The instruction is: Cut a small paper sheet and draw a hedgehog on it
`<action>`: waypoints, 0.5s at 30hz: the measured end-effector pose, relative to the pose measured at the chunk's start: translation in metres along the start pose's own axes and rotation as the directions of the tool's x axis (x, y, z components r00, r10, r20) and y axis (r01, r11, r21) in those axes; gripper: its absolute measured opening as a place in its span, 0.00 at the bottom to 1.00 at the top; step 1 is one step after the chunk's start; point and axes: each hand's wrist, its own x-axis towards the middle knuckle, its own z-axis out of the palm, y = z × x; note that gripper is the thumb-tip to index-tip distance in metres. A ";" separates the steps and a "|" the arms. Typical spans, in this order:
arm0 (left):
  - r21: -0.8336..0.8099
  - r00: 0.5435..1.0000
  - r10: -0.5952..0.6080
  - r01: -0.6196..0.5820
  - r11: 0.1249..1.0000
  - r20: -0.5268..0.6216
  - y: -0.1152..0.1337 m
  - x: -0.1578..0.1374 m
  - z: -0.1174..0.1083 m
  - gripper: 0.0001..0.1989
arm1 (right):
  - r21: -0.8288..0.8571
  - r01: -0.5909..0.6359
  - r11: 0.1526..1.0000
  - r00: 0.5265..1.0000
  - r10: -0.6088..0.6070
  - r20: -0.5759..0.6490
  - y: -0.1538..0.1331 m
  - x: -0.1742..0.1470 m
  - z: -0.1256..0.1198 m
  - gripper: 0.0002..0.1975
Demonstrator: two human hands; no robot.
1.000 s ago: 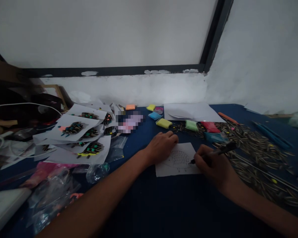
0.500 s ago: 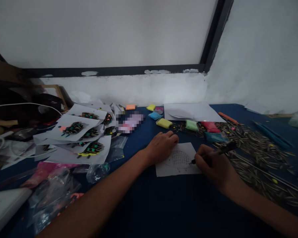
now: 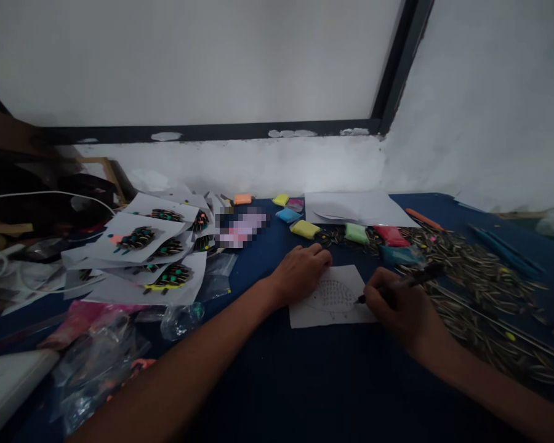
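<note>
A small white sheet of paper (image 3: 335,314) lies on the blue tabletop, with an oval animal-like drawing filled with rows of small marks and short legs below. My left hand (image 3: 302,274) rests over the sheet's upper left corner, fingers bent loosely and palm down, gripping nothing visible. In my right hand (image 3: 394,307) is a black pen (image 3: 425,275), held tilted between thumb and fingers. Its tip meets the paper at the right side of the drawing.
Sheets bearing seed-and-clay animals (image 3: 136,240) overlap at left, near crumpled clear plastic bags (image 3: 104,351). Coloured clay packets (image 3: 305,229) and white paper (image 3: 364,209) lie at the back. Striped seeds (image 3: 471,271) spread across the right, beside blue tweezers-like tools (image 3: 505,249).
My right hand and the pen have shifted slightly to the right along the drawing's edge. My left hand stays in place on the paper.
</note>
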 end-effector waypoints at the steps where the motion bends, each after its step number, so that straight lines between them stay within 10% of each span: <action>1: -0.002 1.000 0.003 -0.003 1.000 -0.002 0.000 0.000 0.000 0.11 | -0.007 0.000 1.000 1.000 0.000 0.006 0.000 0.000 0.000 0.09; 15: -0.013 1.000 0.001 -0.001 1.000 -0.021 0.000 0.000 0.001 0.11 | -0.023 0.013 1.000 1.000 -0.013 -0.012 0.002 0.001 0.002 0.09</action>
